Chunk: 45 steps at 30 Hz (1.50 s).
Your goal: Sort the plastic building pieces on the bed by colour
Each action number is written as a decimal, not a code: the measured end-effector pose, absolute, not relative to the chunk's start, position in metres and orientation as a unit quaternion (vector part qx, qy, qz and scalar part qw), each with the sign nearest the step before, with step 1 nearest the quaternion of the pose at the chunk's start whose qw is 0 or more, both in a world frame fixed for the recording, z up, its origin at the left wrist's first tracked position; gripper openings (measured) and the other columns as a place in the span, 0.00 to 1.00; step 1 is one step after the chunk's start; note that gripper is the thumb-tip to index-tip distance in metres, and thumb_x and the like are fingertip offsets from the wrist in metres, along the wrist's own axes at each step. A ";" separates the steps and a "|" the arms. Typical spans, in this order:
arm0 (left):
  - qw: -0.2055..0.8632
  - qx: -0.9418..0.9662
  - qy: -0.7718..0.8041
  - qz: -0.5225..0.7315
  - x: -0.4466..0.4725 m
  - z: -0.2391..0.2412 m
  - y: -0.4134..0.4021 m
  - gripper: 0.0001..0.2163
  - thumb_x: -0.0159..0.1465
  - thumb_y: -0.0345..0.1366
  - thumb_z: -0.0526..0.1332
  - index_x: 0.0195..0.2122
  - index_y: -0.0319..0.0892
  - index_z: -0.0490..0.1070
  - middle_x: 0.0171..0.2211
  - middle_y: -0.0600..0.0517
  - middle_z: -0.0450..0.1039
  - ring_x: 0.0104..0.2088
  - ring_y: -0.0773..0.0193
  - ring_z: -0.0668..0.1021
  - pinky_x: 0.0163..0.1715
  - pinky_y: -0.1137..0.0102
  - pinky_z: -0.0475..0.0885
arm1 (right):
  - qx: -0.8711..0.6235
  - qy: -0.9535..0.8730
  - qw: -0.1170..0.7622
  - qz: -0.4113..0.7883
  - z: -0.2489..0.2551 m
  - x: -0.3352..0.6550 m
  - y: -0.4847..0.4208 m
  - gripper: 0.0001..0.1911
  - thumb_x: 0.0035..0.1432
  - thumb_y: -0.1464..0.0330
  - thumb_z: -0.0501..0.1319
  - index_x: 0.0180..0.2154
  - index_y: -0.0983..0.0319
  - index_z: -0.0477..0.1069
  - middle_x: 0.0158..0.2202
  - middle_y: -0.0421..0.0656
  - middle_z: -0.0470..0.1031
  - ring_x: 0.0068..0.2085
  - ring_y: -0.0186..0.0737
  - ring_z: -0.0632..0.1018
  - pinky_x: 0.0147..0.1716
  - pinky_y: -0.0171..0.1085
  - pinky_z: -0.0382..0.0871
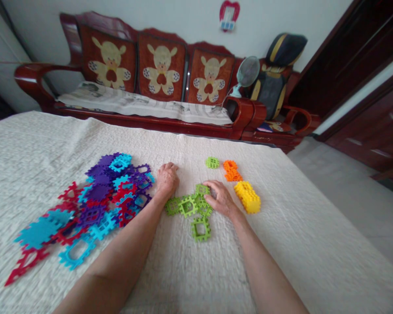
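My left hand rests on the cloth, its fingers curled down, just right of the mixed pile. Whatever its fingers may hold is hidden. My right hand is at the right side of a loose group of green interlocking toy panels. Its thumb and fingers close on a green panel at the top of that group. Nearer to me lies a separate square green panel with an open middle. Purple panels, blue panels and red panels overlap in a pile at left.
A yellow stack of panels lies right of my right hand. Orange panels and a small green stack are farther back. A pale textured cloth covers the table. Beyond its far edge are a wooden sofa and a fan.
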<state>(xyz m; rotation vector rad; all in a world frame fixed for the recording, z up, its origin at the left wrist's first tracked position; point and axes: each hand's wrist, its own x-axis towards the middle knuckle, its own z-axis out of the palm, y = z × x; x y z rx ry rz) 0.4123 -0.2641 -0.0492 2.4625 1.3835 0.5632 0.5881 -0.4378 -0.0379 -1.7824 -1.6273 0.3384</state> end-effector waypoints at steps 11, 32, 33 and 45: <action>0.115 0.855 0.470 0.189 0.411 -0.049 -0.265 0.20 0.67 0.28 0.50 0.51 0.46 0.78 0.57 0.46 0.74 0.56 0.52 0.72 0.55 0.60 0.67 | -0.784 -0.503 0.364 -0.006 -0.052 0.585 -0.432 0.23 0.55 0.60 0.63 0.51 0.61 0.70 0.48 0.52 0.73 0.53 0.53 0.73 0.57 0.53 0.69; 0.115 0.856 0.462 0.199 0.412 -0.053 -0.265 0.20 0.66 0.28 0.50 0.51 0.45 0.78 0.56 0.45 0.73 0.56 0.52 0.72 0.55 0.58 0.68 | -0.699 -0.698 0.107 0.113 0.007 0.634 -0.404 0.26 0.49 0.77 0.63 0.52 0.61 0.72 0.52 0.49 0.74 0.54 0.46 0.74 0.56 0.43 0.67; 0.115 0.856 0.462 0.202 0.412 -0.053 -0.265 0.19 0.67 0.28 0.50 0.51 0.45 0.78 0.56 0.45 0.74 0.56 0.52 0.72 0.55 0.59 0.68 | -0.706 -0.692 0.116 0.097 0.011 0.640 -0.399 0.25 0.50 0.76 0.64 0.52 0.61 0.72 0.53 0.49 0.74 0.54 0.46 0.74 0.56 0.43 0.67; 0.110 0.854 0.462 0.213 0.412 -0.054 -0.267 0.19 0.67 0.28 0.50 0.51 0.45 0.78 0.57 0.45 0.73 0.57 0.51 0.72 0.54 0.59 0.69 | -0.778 -0.618 0.103 0.038 0.012 0.682 -0.340 0.23 0.54 0.74 0.63 0.53 0.60 0.72 0.53 0.49 0.74 0.53 0.46 0.76 0.55 0.42 0.69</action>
